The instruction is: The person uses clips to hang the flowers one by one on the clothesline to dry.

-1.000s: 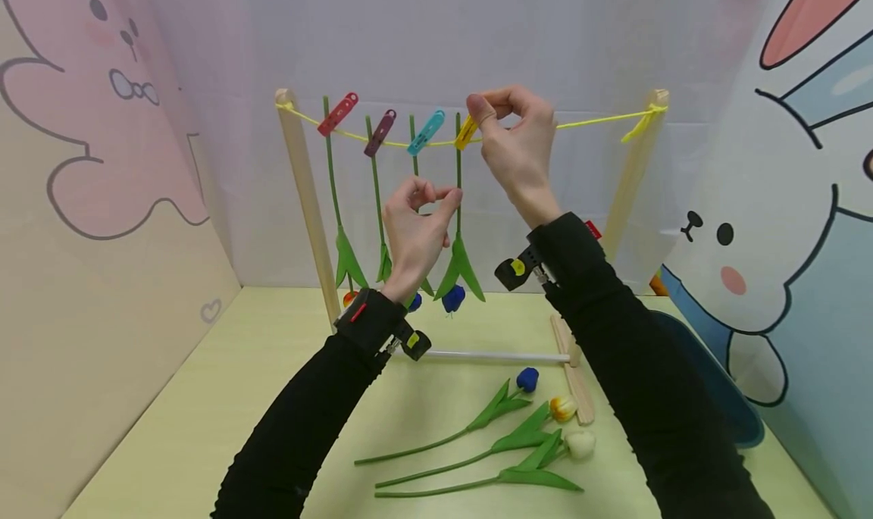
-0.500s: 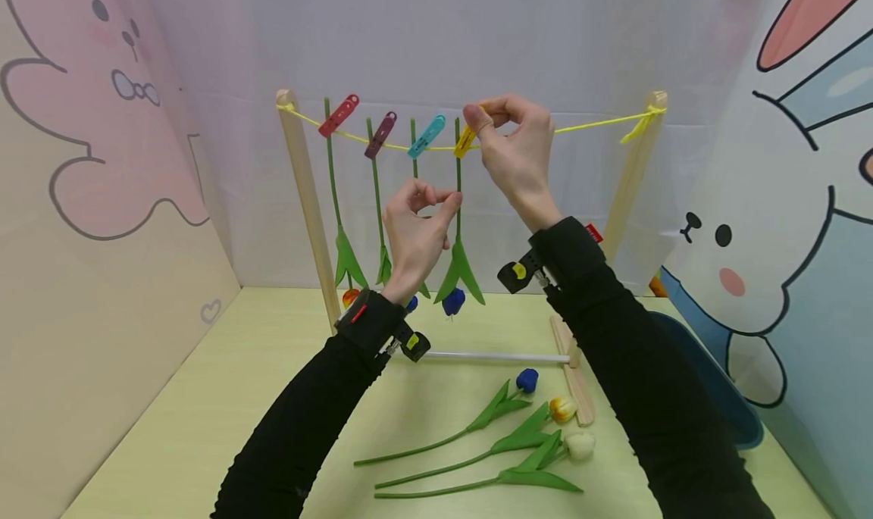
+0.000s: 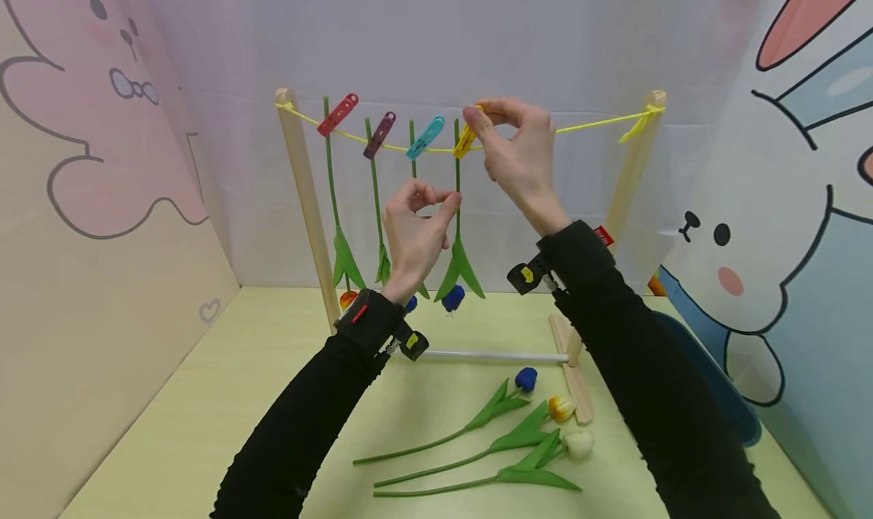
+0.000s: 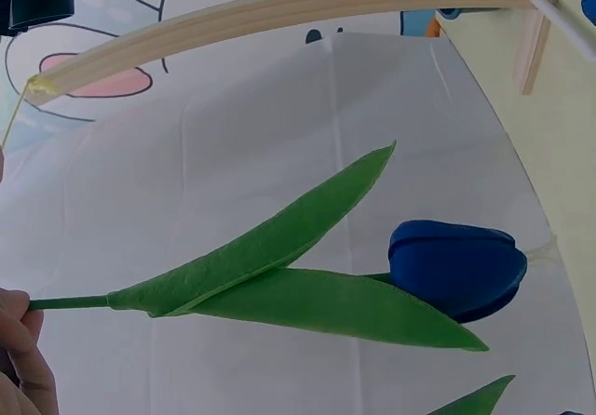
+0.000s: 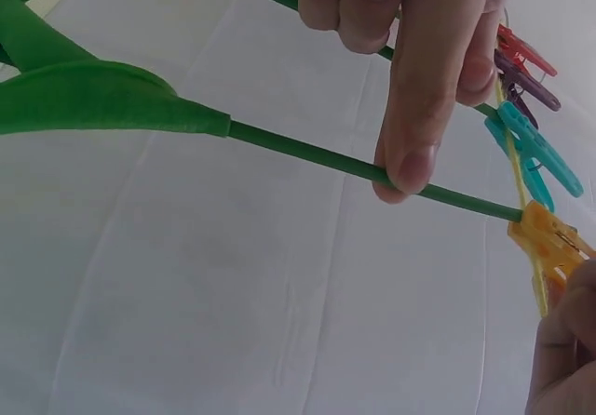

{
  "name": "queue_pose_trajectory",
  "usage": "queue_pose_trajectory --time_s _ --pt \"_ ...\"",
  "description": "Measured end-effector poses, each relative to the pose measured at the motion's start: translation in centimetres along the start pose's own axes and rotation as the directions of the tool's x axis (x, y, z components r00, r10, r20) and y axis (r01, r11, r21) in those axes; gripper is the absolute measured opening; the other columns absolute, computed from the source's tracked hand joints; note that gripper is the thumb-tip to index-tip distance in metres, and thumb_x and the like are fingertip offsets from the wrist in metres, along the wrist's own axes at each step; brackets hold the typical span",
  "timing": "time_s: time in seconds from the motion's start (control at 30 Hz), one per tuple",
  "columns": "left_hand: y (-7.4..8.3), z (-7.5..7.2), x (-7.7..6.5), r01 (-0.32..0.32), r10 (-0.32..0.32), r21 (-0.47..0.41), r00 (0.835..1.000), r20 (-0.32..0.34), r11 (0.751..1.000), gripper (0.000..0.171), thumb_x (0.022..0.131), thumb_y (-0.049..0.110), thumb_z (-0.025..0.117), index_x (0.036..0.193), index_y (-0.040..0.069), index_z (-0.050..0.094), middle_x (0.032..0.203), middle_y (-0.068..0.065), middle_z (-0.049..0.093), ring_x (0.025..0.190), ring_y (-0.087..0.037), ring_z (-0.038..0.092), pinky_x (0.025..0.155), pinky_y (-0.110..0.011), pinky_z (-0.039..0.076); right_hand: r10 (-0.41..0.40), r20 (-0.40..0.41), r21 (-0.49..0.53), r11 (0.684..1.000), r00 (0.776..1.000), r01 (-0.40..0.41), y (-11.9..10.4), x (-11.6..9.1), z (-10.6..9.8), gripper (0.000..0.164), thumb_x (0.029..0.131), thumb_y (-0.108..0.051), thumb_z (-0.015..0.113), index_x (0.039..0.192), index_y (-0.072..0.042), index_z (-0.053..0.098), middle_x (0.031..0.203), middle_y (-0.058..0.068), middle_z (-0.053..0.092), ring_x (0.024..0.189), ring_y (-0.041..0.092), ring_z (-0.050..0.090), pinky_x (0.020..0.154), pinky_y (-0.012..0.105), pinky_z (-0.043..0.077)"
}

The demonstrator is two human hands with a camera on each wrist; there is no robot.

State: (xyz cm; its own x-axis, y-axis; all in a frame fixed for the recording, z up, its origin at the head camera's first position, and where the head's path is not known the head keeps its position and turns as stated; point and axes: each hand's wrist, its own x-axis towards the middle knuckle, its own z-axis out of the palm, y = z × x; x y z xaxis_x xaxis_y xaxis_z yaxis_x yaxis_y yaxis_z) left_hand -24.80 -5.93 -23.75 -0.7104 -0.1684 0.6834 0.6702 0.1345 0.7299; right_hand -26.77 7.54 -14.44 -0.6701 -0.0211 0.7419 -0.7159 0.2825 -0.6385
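A blue artificial tulip [image 4: 456, 268] hangs head down from the yellow line, its green stem [image 5: 307, 151] running up to a yellow clothespin [image 5: 549, 238]. My left hand [image 3: 417, 227] pinches that stem between thumb and fingertip, below the line. Above and to the right, my right hand [image 3: 520, 149] holds the handle end of the yellow clothespin, whose jaws sit at the stem and line. To the left, a red clothespin [image 3: 338, 114], a dark purple clothespin [image 3: 380, 135] and a turquoise clothespin [image 3: 426, 138] each hold another stem on the line.
Wooden posts [image 3: 307, 208] bear the yellow line [image 3: 586, 124]. On the table [image 3: 204, 398] lie a blue tulip [image 3: 526, 379], an orange-yellow tulip [image 3: 561, 408] and a white tulip [image 3: 578, 444]. A dark blue bin [image 3: 746, 420] stands at right, partly behind the right sleeve.
The yellow clothespin and the line at it have dipped slightly, with the right hand lowering a little and its wrist shifting right. The left hand keeps its pinch on the stem.
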Motion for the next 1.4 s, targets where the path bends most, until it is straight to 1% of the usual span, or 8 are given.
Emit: queue_pose_trajectory --time_s 0.3,0.5,0.67,0.9,1.03,1.13,1.3,1.4 --pt "-0.2 -0.9 -1.3 -0.101 0.1 0.075 0.995 0.025 0.992 0.024 0.094 0.01 0.071 0.092 -0.003 0.051 0.117 -0.022 0.073 0.039 -0.009 0.048 0.047 -0.02 0.046 -0.04 -0.019 0.015 0.999 0.999 0.041 0.3 -1.7 -1.1 0.041 0.096 -0.013 0.069 0.132 0.005 0.062 0.117 0.023 0.071 0.038 0.001 0.045 0.047 0.016 0.043" --pt "-0.8 -1.9 -4.7 -0.173 0.164 0.106 0.982 0.092 0.979 0.021 0.094 0.009 0.071 0.096 -0.003 0.054 0.114 -0.022 0.073 0.04 -0.019 0.054 0.046 -0.02 0.047 -0.167 -0.079 0.046 0.984 0.983 0.171 1.6 -4.9 -3.2 0.03 0.094 -0.002 0.069 0.121 0.01 0.064 0.103 0.011 0.072 0.04 0.0 0.047 0.045 0.015 0.042" --pt "-1.3 -3.2 -8.2 -0.123 0.075 0.167 0.961 0.266 0.978 0.014 0.094 0.012 0.071 0.102 0.003 0.063 0.094 -0.015 0.074 0.049 -0.012 0.06 0.049 -0.022 0.05 -0.173 -0.06 0.039 0.984 0.983 0.175 3.8 -8.4 -5.6 0.025 0.095 -0.008 0.069 0.111 0.011 0.067 0.096 -0.021 0.065 0.043 -0.001 0.048 0.046 0.014 0.038" --pt "-3.0 -4.6 -11.9 -0.013 -0.141 0.338 0.893 0.427 0.941 0.008 0.092 0.014 0.074 0.098 0.009 0.069 0.089 -0.005 0.072 0.058 -0.01 0.055 0.058 -0.016 0.045 -0.141 0.156 0.065 0.989 0.978 0.133 12.9 -12.7 -9.9 0.02 0.099 -0.005 0.062 0.116 -0.001 0.071 0.098 -0.009 0.072 0.051 0.005 0.054 0.051 0.019 0.036" --pt "-3.9 -5.2 -13.3 0.038 -0.267 0.423 0.825 0.497 0.905 0.011 0.093 0.018 0.073 0.101 0.011 0.07 0.089 0.0 0.069 0.058 -0.004 0.038 0.058 -0.018 0.032 -0.06 0.366 0.011 0.998 0.929 0.061 16.5 -14.3 -12.5 0.024 0.101 -0.009 0.06 0.123 -0.008 0.069 0.098 0.0 0.072 0.059 0.006 0.057 0.055 0.021 0.035" --pt "-4.6 -5.6 -14.1 0.09 -0.349 0.432 0.743 0.571 0.898 0.015 0.096 0.021 0.07 0.106 0.01 0.071 0.088 0.001 0.067 0.059 -0.003 0.037 0.058 -0.019 0.032 0.12 0.496 -0.203 0.979 0.86 -0.02 13.1 -14.5 -13.9 0.022 0.101 -0.012 0.06 0.119 -0.004 0.069 0.095 0.008 0.071 0.061 0.007 0.058 0.054 0.023 0.039" --pt "-6.2 -6.2 -15.5 0.147 -0.427 0.425 0.575 0.698 0.893 0.021 0.095 0.023 0.07 0.109 0.007 0.07 0.086 -0.001 0.065 0.063 -0.005 0.045 0.061 -0.019 0.039 0.406 0.666 -0.425 0.896 0.627 -0.129 11.2 -14.2 -16.5 0.027 0.104 -0.015 0.055 0.122 0.003 0.064 0.093 0.007 0.066 0.061 0.007 0.052 0.053 0.027 0.046" --pt "-6.8 -6.4 -16.1 0.191 -0.468 0.434 0.492 0.734 0.881 0.028 0.094 0.024 0.072 0.113 0.005 0.068 0.087 -0.002 0.063 0.065 -0.007 0.049 0.063 -0.019 0.041 0.486 0.692 -0.464 0.866 0.534 -0.187 12.3 -14.4 -18.2 0.025 0.106 -0.015 0.052 0.119 0.004 0.063 0.088 0.003 0.063 0.059 0.007 0.051 0.052 0.03 0.048"
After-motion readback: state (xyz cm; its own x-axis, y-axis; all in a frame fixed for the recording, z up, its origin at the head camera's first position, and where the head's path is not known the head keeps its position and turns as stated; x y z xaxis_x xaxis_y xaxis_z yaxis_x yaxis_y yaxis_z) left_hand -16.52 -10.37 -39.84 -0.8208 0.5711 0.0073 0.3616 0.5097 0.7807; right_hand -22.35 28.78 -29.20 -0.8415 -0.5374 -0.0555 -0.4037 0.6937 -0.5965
